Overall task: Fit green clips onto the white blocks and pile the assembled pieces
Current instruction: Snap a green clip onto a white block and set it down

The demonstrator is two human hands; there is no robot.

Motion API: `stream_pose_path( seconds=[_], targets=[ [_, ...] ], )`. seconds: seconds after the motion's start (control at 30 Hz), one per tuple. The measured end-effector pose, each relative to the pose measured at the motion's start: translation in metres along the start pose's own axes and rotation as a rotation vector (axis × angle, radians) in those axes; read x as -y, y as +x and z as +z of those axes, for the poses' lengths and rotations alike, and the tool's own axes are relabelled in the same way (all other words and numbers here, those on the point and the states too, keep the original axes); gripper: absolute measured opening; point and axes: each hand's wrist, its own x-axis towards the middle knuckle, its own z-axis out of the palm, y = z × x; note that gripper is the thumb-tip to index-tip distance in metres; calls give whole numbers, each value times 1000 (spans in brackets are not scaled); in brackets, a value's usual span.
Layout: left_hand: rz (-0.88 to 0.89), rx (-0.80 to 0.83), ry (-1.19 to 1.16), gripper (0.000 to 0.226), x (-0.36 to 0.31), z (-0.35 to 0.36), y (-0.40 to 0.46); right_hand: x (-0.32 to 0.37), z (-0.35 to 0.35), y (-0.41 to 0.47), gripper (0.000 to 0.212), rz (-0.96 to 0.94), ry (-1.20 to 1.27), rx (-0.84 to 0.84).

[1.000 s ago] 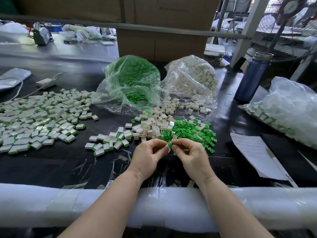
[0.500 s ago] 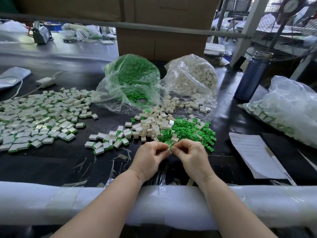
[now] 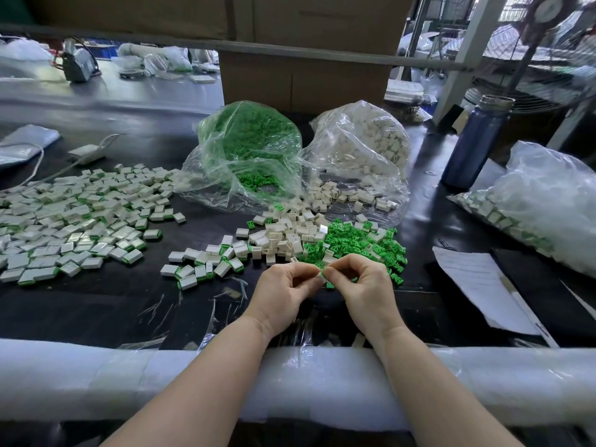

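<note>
My left hand (image 3: 283,290) and my right hand (image 3: 367,288) meet fingertip to fingertip just above the black table, both pinching one small white block (image 3: 321,277) between them. Any green clip on it is hidden by my fingers. Just beyond my hands lies a heap of loose green clips (image 3: 358,241), with a heap of bare white blocks (image 3: 283,235) to its left. A small group of assembled pieces (image 3: 200,267) lies left of my hands. The big spread of assembled pieces (image 3: 74,221) covers the table's left side.
An open bag of green clips (image 3: 248,150) and a bag of white blocks (image 3: 364,146) stand behind the heaps. A blue bottle (image 3: 471,143), a bag of assembled pieces (image 3: 545,204) and a paper sheet (image 3: 474,282) sit right. White foam padding (image 3: 96,379) lines the near edge.
My hands stay together in the same spot, working the block between the fingertips; the green seen between them earlier is now covered and a white face shows.
</note>
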Motion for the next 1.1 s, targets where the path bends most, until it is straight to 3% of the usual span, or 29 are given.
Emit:
stream_pose_path(
  seconds=[0.47, 0.77, 0.93, 1.1],
  targets=[
    [61, 10, 175, 15, 2, 0, -4, 0, -3, -1, 26, 120, 81, 128],
    [18, 40, 136, 21, -3, 0, -3, -1, 1, 0, 16, 92, -14, 60],
    [85, -12, 212, 12, 0, 0, -2, -3, 2, 0, 12, 58, -53, 52],
    [114, 6, 217, 29, 1, 1, 0, -1, 0, 0, 12, 48, 76, 65]
  ],
)
